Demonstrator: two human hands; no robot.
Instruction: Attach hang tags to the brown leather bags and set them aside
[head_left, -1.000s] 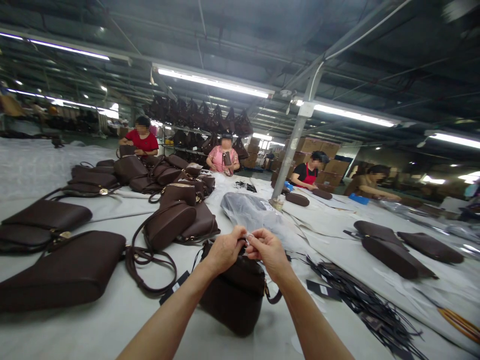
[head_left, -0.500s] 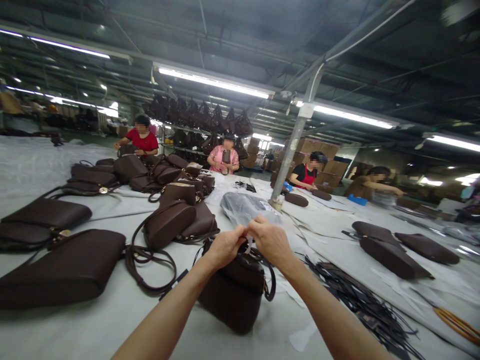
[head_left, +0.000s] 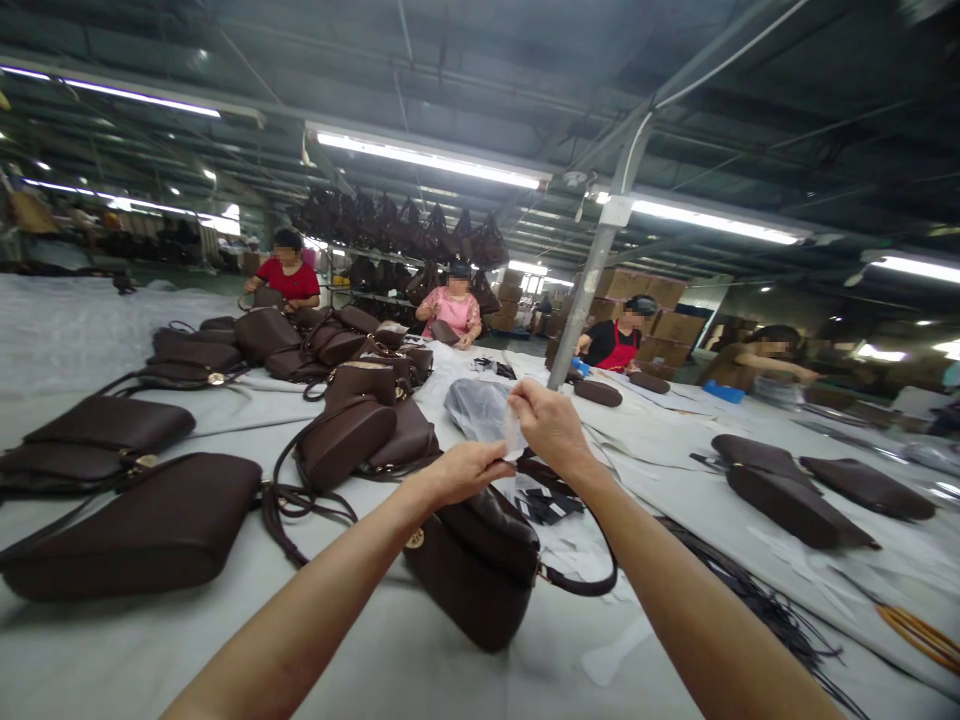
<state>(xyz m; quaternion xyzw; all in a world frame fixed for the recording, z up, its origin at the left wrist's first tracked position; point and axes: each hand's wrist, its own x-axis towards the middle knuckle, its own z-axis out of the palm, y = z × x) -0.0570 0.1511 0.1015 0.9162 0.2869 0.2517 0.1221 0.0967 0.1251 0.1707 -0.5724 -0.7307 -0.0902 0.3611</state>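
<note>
A brown leather handbag (head_left: 472, 575) stands on the table just below my hands, with a round gold emblem on its side. Its strap (head_left: 592, 585) loops out to the right. Above the bag's top, a small white translucent strip (head_left: 514, 438) stretches between my fingers. My right hand (head_left: 553, 425) pinches the upper end. My left hand (head_left: 469, 472) is closed on the lower end, thumb against fingers. The far side of the bag's opening is hidden by my hands.
More brown handbags (head_left: 127, 525) lie to the left and pile up farther back. Clear plastic (head_left: 480, 405) lies beyond my hands, near a metal post (head_left: 592, 290). Black straps (head_left: 757, 600) and other bag pieces (head_left: 787, 500) are on the right. Several co-workers (head_left: 450, 305) work across the table.
My hands have drawn apart, the right one rising, and the white strip now shows between them. The bag's strap has swung out to the right.
</note>
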